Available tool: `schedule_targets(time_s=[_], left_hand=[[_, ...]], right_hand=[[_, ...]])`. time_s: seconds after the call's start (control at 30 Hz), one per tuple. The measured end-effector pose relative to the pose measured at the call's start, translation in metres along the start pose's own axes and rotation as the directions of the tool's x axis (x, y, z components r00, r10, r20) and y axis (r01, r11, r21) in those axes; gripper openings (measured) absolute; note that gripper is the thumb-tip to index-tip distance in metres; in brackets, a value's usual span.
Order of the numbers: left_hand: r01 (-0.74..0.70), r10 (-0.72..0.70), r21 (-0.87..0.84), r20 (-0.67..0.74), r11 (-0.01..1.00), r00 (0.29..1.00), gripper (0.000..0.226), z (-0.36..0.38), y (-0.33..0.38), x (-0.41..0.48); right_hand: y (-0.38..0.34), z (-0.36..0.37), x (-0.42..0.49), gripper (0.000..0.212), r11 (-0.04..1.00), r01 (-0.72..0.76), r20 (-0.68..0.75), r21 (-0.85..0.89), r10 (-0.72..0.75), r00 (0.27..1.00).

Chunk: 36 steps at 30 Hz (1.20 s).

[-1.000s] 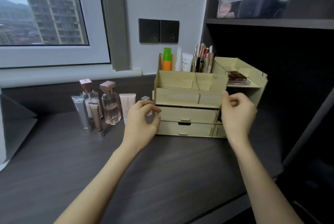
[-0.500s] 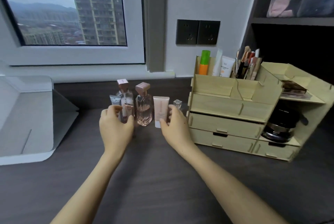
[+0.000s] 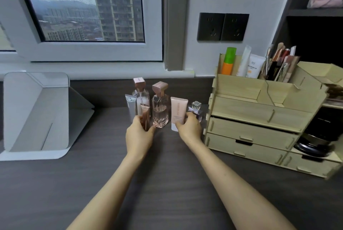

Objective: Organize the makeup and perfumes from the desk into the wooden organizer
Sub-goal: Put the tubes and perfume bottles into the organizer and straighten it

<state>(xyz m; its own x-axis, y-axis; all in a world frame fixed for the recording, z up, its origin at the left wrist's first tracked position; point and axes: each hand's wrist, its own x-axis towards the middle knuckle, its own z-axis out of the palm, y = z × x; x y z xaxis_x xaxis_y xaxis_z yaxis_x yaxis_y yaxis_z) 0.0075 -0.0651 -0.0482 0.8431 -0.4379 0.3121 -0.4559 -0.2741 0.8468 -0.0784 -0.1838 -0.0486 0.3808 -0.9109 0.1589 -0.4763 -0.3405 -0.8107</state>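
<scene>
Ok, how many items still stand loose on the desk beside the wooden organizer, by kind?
Perfume bottles: 3 (tall pink-capped bottle, faceted pink bottle, small clear bottle with a bow)
Cosmetic tubes: 3 (silver tube, rose-gold tube, pink tube)
Total: 6

Single head view, looking forward and down over desk [image 3: 167,183]; hands near centre.

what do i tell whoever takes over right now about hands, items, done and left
Left hand grips the slim rose tube; right hand grips the pink tube. Both stand on the desk with the silver tube, tall perfume, short perfume and tiny purple bottle.
Done: white tubes and brushes stand in the top of the organizer.
Left: move all six desk items in.
</scene>
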Motion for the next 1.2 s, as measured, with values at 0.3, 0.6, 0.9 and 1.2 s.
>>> schedule_targets(time_s=[0.3,0.6,0.9,1.2], left_hand=[[-0.040,0.041,-0.010,0.014,0.999,0.999,0.013,0.004,0.005,-0.010],[-0.093,0.166,-0.286,0.245,0.954,0.955,0.031,0.013,0.073,-0.037],[0.070,0.206,-0.540,0.435,0.839,0.877,0.039,0.032,0.112,-0.070],[-0.066,0.341,-0.619,0.338,0.783,0.877,0.028,0.018,0.164,-0.036]], right_hand=[[0.003,-0.011,-0.020,0.020,0.986,0.141,0.015,-0.088,-0.140,0.990],[0.019,-0.110,-0.087,0.015,0.906,0.306,-0.252,0.292,-0.236,0.939],[0.038,-0.187,-0.094,0.018,0.904,0.320,-0.386,0.283,-0.198,0.901],[-0.021,-0.245,-0.039,0.020,0.868,0.394,-0.435,0.304,-0.241,0.867]])
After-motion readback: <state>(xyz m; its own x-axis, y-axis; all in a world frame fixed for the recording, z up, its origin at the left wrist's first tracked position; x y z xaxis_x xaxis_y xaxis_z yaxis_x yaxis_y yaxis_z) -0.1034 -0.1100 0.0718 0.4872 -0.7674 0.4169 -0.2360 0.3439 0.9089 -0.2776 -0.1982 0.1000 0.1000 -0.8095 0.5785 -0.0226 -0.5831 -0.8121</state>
